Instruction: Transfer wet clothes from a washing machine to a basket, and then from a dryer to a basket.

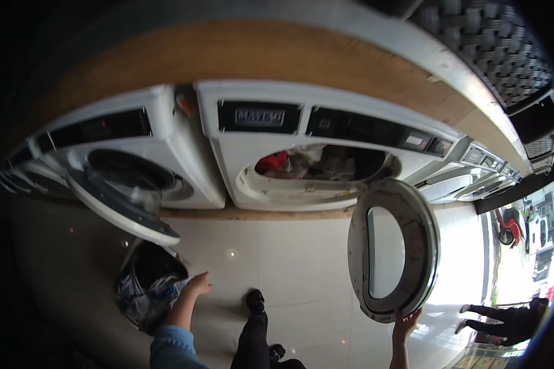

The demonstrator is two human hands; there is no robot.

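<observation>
My left hand (200, 284) is at the right edge of a dark-mouthed laundry container (141, 288) on the left. Crumpled clear plastic (164, 288) on it stretches up to my fingers, which appear closed on it. With its fingers on the lower rim, my right hand (405, 323) holds the round door (418, 258) of a front-loading Maytag machine (281, 193). That door stands wide, and inside the drum lie a red cloth (273, 161) and pale, crumpled pieces (323, 166).
At left another white machine (189, 184) has its round door (120, 214) swung out above the container. More machines (478, 182) line the wall at right. Past them, a person (508, 320) stands near a bright opening, with a red scooter (511, 228) outside. Pale tiles (304, 276) cover the floor.
</observation>
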